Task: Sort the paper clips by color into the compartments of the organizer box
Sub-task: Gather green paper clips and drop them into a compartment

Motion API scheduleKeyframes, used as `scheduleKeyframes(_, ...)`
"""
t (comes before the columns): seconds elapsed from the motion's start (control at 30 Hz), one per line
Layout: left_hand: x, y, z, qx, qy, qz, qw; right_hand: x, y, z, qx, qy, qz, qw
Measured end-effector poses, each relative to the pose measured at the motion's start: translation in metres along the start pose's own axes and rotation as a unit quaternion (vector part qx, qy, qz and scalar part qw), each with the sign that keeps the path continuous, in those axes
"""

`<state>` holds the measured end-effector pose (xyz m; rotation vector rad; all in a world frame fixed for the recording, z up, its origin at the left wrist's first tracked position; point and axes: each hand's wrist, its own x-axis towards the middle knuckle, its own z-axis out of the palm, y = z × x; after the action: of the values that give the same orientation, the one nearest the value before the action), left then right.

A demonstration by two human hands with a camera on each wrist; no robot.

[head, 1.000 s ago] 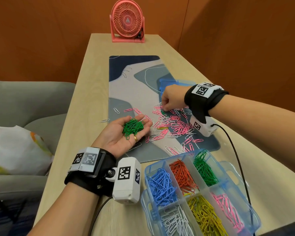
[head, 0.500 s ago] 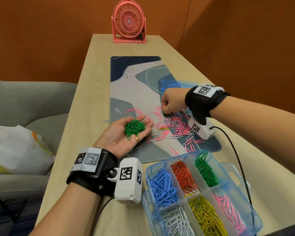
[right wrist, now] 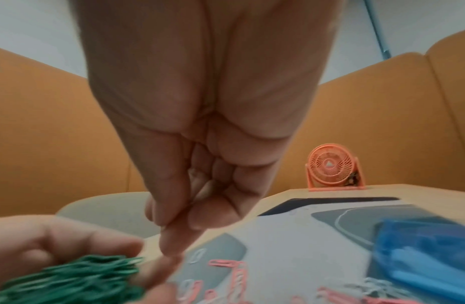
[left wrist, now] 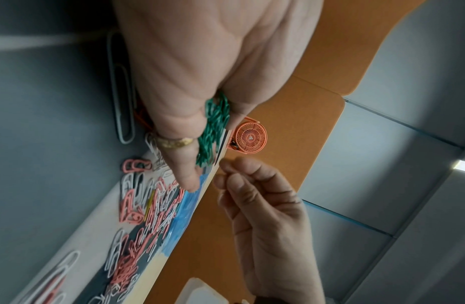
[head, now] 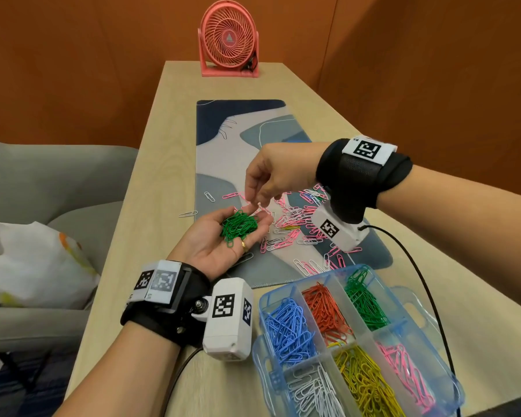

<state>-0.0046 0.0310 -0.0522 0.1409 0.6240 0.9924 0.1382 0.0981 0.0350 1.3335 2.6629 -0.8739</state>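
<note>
My left hand (head: 217, 239) lies palm up over the mat's near left part, its fingers cupped round a heap of green paper clips (head: 239, 225), which also shows in the left wrist view (left wrist: 213, 127). My right hand (head: 254, 203) hovers just above that heap with its fingertips bunched and pointing down; no clip shows between them (right wrist: 174, 236). Loose pink and white clips (head: 295, 224) are scattered on the mat to the right. The clear blue organizer box (head: 403, 299) stands near me, with blue, orange, green, white, yellow and pink clips each in a separate compartment.
A patterned desk mat (head: 241, 130) covers the middle of the wooden table. A pink fan (head: 229, 40) stands at the far end. A blue plastic piece (right wrist: 421, 246) lies on the mat's right side. A grey sofa (head: 42, 182) with a white bag (head: 27, 266) is at left.
My right hand has lifted from the loose pile on the mat and moved left, over my left palm. The left hand has stayed in place with the green heap.
</note>
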Motion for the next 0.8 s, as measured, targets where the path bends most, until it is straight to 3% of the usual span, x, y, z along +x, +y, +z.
scheduleKeyframes(0.17,0.001,-0.001,-0.001,0.02,0.0,0.005,1.0,-0.004,0.036,-0.021,-0.114,0.07,0.109,0.985)
scheduleKeyframes(0.33,0.001,-0.002,-0.001,0.029,0.001,0.007,1.0,-0.01,0.079,-0.029,-0.188,0.072,0.223,0.954)
scheduleKeyframes(0.5,0.0,-0.002,-0.001,0.045,0.006,0.018,0.999,-0.01,0.094,-0.019,-0.212,0.079,0.225,0.948)
scheduleKeyframes(0.8,-0.001,-0.002,0.0,0.058,0.023,0.025,0.998,-0.012,0.087,-0.011,-0.145,0.031,0.179,0.973)
